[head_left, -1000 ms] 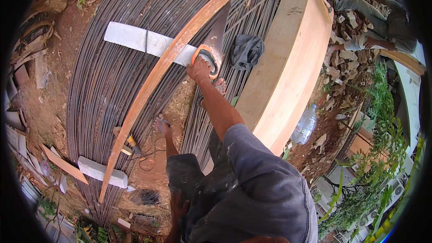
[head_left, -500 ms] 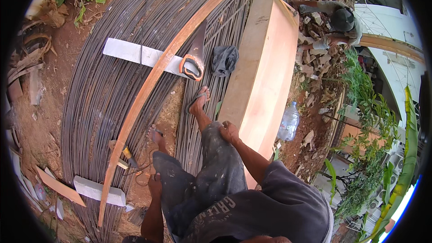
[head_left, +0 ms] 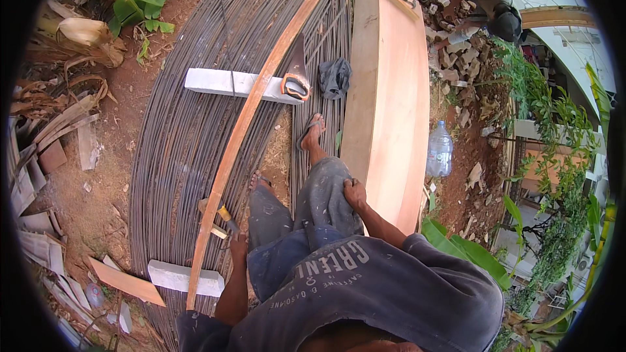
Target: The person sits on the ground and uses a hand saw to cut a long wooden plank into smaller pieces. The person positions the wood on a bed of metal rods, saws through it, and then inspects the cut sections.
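Note:
My right hand (head_left: 355,194) is closed on the cloth of my grey trouser leg (head_left: 334,186) at the knee, beside the long wooden box form. Lower down on the left, my left hand (head_left: 239,246) is at the end of a hammer's yellow and dark handle (head_left: 227,216); its fingers are too small and hidden to show a grip. Part of the hammer lies under a long, narrow wooden plank (head_left: 242,124). That plank rests across two white blocks, the far one (head_left: 212,81) and the near one (head_left: 186,278). A handsaw (head_left: 297,78) with an orange and black handle lies beside the plank.
Bundled steel bars (head_left: 173,156) cover the ground underfoot. The box form (head_left: 398,111) runs along my right, with a black plastic bag (head_left: 334,78) beside it and a plastic bottle (head_left: 439,150) beyond. Another person (head_left: 482,10) bends over rubble at the far right.
My view has shifted, so the scene sits further right. My left hand has moved from beside my leg to the hammer's handle end. My right hand stays at the knee.

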A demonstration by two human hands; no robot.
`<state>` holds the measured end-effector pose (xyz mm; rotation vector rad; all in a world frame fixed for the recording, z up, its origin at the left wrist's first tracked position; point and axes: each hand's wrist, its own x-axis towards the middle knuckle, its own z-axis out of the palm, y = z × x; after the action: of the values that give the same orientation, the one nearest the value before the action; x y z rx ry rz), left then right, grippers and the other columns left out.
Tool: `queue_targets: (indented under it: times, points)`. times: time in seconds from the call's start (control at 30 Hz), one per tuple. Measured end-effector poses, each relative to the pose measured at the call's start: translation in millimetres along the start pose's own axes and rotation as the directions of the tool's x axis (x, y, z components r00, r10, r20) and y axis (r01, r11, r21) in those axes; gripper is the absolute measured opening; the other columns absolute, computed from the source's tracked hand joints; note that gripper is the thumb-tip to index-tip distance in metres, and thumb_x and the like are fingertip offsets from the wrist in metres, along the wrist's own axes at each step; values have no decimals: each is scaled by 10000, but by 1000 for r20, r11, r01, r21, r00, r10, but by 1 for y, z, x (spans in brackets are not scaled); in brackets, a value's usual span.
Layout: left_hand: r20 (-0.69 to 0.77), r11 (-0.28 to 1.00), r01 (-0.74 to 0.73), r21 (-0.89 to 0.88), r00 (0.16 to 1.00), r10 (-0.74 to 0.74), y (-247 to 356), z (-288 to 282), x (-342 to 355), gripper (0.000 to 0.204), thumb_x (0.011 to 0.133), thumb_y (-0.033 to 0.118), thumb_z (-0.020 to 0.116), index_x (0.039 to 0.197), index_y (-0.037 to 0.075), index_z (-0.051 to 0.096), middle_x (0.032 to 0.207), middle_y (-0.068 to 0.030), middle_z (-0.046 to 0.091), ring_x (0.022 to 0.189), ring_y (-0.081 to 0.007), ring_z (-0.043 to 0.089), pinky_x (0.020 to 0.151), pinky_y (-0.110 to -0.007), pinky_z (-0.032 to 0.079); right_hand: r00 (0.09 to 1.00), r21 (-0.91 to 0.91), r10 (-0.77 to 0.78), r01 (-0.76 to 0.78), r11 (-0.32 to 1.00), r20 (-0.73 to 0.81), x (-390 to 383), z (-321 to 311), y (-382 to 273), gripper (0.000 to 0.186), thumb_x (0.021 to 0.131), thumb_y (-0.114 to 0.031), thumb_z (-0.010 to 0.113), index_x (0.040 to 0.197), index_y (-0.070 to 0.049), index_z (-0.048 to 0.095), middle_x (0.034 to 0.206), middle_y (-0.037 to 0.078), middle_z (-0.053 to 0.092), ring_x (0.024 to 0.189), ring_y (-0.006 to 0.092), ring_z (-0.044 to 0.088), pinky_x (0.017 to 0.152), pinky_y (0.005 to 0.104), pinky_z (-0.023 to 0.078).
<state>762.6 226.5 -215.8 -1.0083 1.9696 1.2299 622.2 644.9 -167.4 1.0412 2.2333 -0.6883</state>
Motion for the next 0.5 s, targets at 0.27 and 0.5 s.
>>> queue_targets:
  times: [0.27,0.5]
  points:
    - [37,990,-102,101,994,99,21,-54,7,320,869,272,540,910,-19,668,733,-108,629,709,-212,590,677,-367,444,992,191,-4,28,981,-123,-20,20,18,553,889,-397,491,1096,98,624,1065,341,618,1085,459,580,941,468,447]
    - [135,971,-226,-76,963,234,90,-68,75,271,904,228,531,847,-17,629,698,-29,530,552,-142,522,487,-294,406,970,388,157,-74,919,-187,-58,20,19,458,898,-373,488,1020,31,667,1026,303,640,1031,453,600,898,480,459]
